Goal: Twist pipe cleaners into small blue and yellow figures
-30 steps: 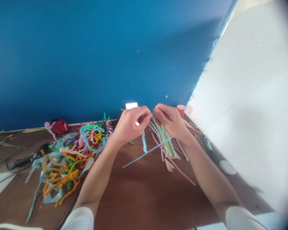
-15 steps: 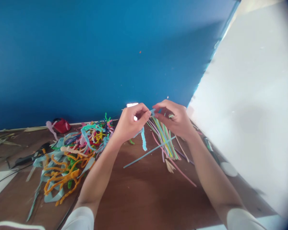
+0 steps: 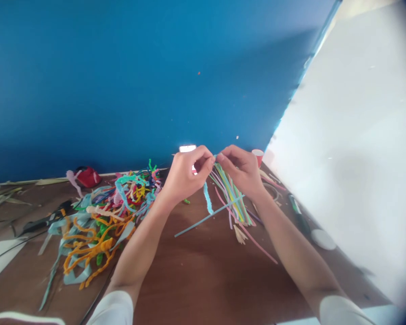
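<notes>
Both hands are raised over the table with their fingertips nearly meeting. My left hand [image 3: 189, 178] pinches one end of a small light blue strip [image 3: 215, 157] between thumb and forefinger. My right hand [image 3: 242, 174] has its thumb and fingers closed on the strip's other side; most of it is hidden by the fingertips. Below my left hand dangles a fuzzy light blue pipe cleaner [image 3: 207, 198], whose upper end is out of sight. Under my right hand lies a bundle of pastel strips [image 3: 236, 196], with a single grey-blue strip [image 3: 203, 220] slanting across the brown table.
A tangled heap of coloured pipe cleaners [image 3: 122, 203] and pale ribbon covers the left side. A lit phone [image 3: 187, 148] stands behind my hands. To the right are a red cup [image 3: 258, 156], a roll of tape [image 3: 272, 192], a dark green-capped tool [image 3: 298, 214] and a white disc [image 3: 323, 239].
My right hand's fingers have closed in and the hand sits slightly left and lower, uncovering the red cup. The hanging pipe cleaner has swung to the right.
</notes>
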Motion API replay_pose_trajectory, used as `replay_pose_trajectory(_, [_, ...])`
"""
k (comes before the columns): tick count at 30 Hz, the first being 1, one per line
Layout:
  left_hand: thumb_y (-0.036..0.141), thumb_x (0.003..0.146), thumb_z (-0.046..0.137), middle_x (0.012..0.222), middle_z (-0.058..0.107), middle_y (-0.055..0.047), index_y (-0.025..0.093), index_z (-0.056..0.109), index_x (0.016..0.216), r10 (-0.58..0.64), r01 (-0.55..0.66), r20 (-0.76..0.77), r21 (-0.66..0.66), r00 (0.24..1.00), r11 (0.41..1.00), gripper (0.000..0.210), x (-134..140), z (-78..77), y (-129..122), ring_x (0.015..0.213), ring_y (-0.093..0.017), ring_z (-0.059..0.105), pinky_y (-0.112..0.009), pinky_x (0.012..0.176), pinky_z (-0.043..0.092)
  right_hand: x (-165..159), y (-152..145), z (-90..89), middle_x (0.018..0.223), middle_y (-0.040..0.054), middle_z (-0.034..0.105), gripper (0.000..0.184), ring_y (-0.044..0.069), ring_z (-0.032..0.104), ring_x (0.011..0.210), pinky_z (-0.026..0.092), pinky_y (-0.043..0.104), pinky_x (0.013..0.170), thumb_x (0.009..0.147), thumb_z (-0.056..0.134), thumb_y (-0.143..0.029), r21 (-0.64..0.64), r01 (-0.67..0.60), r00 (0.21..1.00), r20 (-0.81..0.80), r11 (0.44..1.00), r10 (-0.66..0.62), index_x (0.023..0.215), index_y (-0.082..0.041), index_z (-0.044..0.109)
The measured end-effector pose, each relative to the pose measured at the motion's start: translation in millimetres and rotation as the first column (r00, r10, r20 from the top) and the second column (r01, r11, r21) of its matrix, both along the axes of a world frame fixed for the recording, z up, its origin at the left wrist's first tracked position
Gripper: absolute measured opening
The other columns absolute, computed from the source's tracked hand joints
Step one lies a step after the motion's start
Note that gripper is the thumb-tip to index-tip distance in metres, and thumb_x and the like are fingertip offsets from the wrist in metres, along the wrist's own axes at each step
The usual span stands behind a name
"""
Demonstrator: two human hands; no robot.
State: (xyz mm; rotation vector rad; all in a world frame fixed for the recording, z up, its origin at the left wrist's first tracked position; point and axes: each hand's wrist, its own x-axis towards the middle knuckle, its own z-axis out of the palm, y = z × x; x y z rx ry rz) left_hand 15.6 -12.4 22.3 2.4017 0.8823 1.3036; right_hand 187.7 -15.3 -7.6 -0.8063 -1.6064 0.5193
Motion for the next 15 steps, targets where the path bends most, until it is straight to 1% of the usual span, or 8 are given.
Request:
replay_pose_trajectory(2, [0.024,0.089,0.051,0.060,0.053,0.003,0.017,0.056,0.074,0.035,-0.032,-0.024,0.097,0.999,0.995,0.017,0,-2.7,1,0.056,-0.008,0.043,-0.022,0.057,0.034,-7,-1,-1.3,0.057,-0.0059,0.036,0.028,0.008,0.028,0.050,0.020,0.024,0.047,0.086,0.063,-0.039,-0.189,-0.200,0.957,-0.249,0.961,0.151,0.069,-0.019,0.052])
replay_pose_trajectory(5, [0.022,0.088,0.051,0.061,0.054,0.003,0.017,0.057,0.075,0.047,-0.033,-0.068,0.203,0.997,0.979,0.015,1,-6.5,4,0.057,-0.008,0.044,-0.023,0.058,0.034,-11,-2,0.7,0.053,-0.0083,0.026,0.028,0.006,0.020,0.045,0.014,0.023,0.043,0.086,0.059,-0.034,-0.371,-0.533,0.783,-0.557,0.761,0.277,0.065,-0.019,0.046])
replay_pose_trajectory(7, [0.021,0.088,0.051,0.062,0.053,0.003,0.017,0.058,0.076,0.030,-0.012,-0.081,0.211,0.996,0.978,0.015,3,-7.2,3,0.058,-0.008,0.045,-0.023,0.058,0.034,-10,-2,3.4,0.052,-0.0092,0.023,0.028,0.005,0.017,0.043,0.013,0.023,0.041,0.084,0.058,-0.031,-0.427,-0.647,0.707,-0.647,0.632,0.286,0.063,-0.020,0.044])
replay_pose_trajectory(8, [0.021,0.088,0.051,0.061,0.053,0.003,0.017,0.058,0.076,0.018,-0.004,-0.074,0.193,0.997,0.981,0.015,3,-6.8,3,0.057,-0.008,0.045,-0.023,0.058,0.034,-8,-2,4.7,0.052,-0.0093,0.023,0.028,0.005,0.017,0.042,0.013,0.023,0.040,0.084,0.058,-0.031,-0.439,-0.665,0.697,-0.657,0.604,0.289,0.062,-0.020,0.043])
replay_pose_trajectory(9, [0.021,0.088,0.051,0.060,0.053,0.003,0.017,0.058,0.075,0.009,0.000,-0.056,0.162,0.998,0.987,0.015,4,-6.2,2,0.056,-0.008,0.045,-0.022,0.058,0.034,-7,-2,5.7,0.051,-0.0092,0.025,0.028,0.005,0.018,0.042,0.013,0.023,0.040,0.084,0.059,-0.032,-0.444,-0.657,0.707,-0.643,0.610,0.294,0.063,-0.019,0.044])
replay_pose_trajectory(10, [0.022,0.088,0.051,0.059,0.052,0.004,0.017,0.058,0.075,0.002,0.001,-0.032,0.121,0.999,0.993,0.015,4,-5.4,1,0.056,-0.008,0.044,-0.022,0.057,0.035,-5,-2,6.4,0.052,-0.0089,0.028,0.028,0.005,0.021,0.042,0.014,0.023,0.040,0.084,0.060,-0.033,-0.439,-0.624,0.737,-0.605,0.647,0.301,0.064,-0.019,0.046])
replay_pose_trajectory(13, [0.026,0.088,0.053,0.059,0.053,0.003,0.017,0.056,0.074,-0.009,0.010,0.068,-0.016,0.998,1.000,0.018,3,-3.2,0,0.055,-0.008,0.045,-0.021,0.055,0.035,0,-1,6.7,0.055,-0.0067,0.040,0.025,0.005,0.031,0.046,0.021,0.022,0.043,0.085,0.064,-0.039,-0.329,-0.390,0.886,-0.388,0.860,0.253,0.073,-0.019,0.056])
replay_pose_trajectory(15, [0.029,0.088,0.054,0.061,0.053,0.002,0.016,0.056,0.073,-0.027,0.038,0.132,-0.087,0.991,0.995,0.020,2,-2.4,2,0.056,-0.008,0.045,-0.021,0.055,0.036,4,-1,6.1,0.062,-0.0050,0.049,0.022,0.007,0.039,0.052,0.028,0.022,0.047,0.081,0.070,-0.039,-0.160,-0.160,0.969,-0.212,0.974,0.124,0.082,-0.020,0.061])
